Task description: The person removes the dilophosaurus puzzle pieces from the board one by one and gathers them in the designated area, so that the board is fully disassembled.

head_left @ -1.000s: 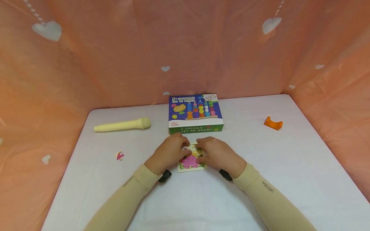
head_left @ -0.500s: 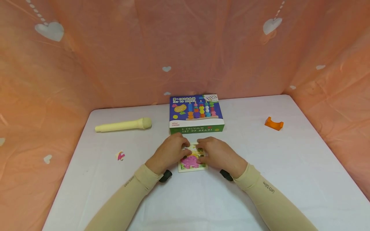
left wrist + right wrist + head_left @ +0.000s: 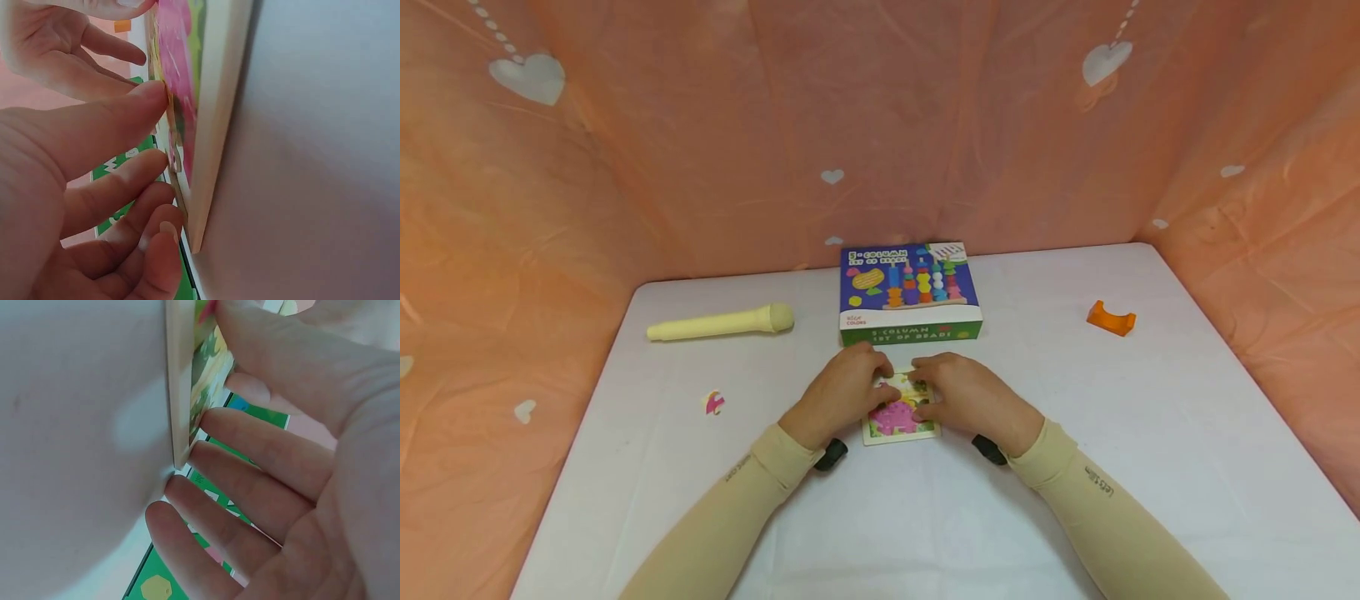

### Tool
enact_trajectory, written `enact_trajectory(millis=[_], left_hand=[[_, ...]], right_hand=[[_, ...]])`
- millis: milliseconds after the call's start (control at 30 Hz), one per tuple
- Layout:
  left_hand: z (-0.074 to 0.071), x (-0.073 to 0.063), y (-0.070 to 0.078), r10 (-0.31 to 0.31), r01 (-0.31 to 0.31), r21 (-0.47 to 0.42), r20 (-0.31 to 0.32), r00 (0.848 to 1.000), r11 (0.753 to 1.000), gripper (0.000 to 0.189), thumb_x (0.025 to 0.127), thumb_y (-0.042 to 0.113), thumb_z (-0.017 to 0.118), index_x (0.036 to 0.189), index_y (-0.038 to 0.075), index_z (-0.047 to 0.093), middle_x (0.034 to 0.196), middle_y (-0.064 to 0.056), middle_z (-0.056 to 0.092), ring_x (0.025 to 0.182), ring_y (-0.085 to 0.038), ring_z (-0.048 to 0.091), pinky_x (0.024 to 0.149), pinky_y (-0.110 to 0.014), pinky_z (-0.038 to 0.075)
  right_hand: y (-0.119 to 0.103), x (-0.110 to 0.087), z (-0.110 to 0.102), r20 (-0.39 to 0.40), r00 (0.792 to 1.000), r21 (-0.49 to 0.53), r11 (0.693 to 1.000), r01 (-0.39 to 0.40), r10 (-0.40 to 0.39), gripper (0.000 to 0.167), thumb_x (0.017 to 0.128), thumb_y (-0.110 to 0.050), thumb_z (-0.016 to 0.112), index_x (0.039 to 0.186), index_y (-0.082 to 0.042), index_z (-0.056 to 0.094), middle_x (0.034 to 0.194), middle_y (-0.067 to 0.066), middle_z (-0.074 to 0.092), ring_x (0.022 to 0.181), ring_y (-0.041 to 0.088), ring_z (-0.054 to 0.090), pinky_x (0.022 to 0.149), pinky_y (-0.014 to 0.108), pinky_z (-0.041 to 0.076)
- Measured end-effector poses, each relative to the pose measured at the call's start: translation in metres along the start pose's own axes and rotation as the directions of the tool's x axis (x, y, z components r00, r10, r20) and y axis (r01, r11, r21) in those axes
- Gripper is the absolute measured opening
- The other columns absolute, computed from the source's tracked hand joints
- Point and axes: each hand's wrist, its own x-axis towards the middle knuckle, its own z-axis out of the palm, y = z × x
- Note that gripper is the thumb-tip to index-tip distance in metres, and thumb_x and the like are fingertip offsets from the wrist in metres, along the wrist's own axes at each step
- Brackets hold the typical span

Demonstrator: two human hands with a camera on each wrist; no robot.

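Note:
A small jigsaw puzzle point(image 3: 896, 421) with a pale frame and a pink figure lies flat on the table before the box. From its left side, my left hand point(image 3: 838, 396) pinches a piece point(image 3: 175, 150) between thumb and index finger at the picture's surface; its other fingers curl by the frame point(image 3: 215, 147). My right hand point(image 3: 977, 400) comes in from the right, thumb point(image 3: 250, 337) on the picture and the other fingers extended along the far right corner. A loose pink-and-white puzzle piece point(image 3: 713, 403) lies apart on the left.
Behind the puzzle stands a blue and green bead-set box point(image 3: 910, 292), close to the fingertips. A pale yellow toy microphone point(image 3: 722, 323) lies at the back left, an orange U-shaped block point(image 3: 1111, 318) at the back right. Orange curtains point(image 3: 880, 125) surround the white table point(image 3: 880, 525).
Both hands stay at the puzzle with only tiny finger shifts; the left thumb has edged slightly to the right. The whole view shifts a little, and the objects on the table keep their places.

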Motion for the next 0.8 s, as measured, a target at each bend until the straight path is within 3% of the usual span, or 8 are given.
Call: enact_trajectory(millis=[233,433,800], left_hand=[[0.0017,0.0014,-0.0014,-0.032,0.032,-0.035,0.004,0.999,0.999,0.029,0.093,0.029,0.087,0.111,0.008,0.078,0.106,-0.004,0.067,0.094,-0.018,0.061,0.091,-0.038,0.057],[0.0025,0.0007,-0.0008,-0.079,0.080,-0.082,0.013,0.997,0.993,0.027,0.093,0.028,0.088,0.110,0.010,0.077,0.101,-0.002,0.067,0.092,-0.018,0.061,0.086,-0.036,0.056],[0.0032,0.0023,-0.0018,-0.075,0.074,-0.141,-0.003,0.997,0.987,0.024,0.095,0.026,0.086,0.112,0.010,0.079,0.098,0.000,0.070,0.089,-0.016,0.062,0.081,-0.032,0.056]], right_hand=[[0.0008,0.0004,-0.0001,0.003,1.000,0.023,1.000,-0.011,0.011,0.049,0.092,-0.029,0.088,0.134,-0.007,0.075,0.148,0.014,0.068,0.140,0.034,0.063,0.118,0.051,0.050],[0.0009,0.0001,0.0009,0.006,1.000,0.036,0.999,-0.009,0.009,0.049,0.092,-0.029,0.088,0.133,-0.007,0.076,0.148,0.015,0.068,0.139,0.034,0.064,0.117,0.051,0.051],[0.0011,0.0013,0.0004,0.011,1.000,0.017,1.000,-0.017,0.017,0.050,0.092,-0.031,0.088,0.135,-0.008,0.076,0.149,0.014,0.068,0.140,0.035,0.063,0.118,0.052,0.050]])
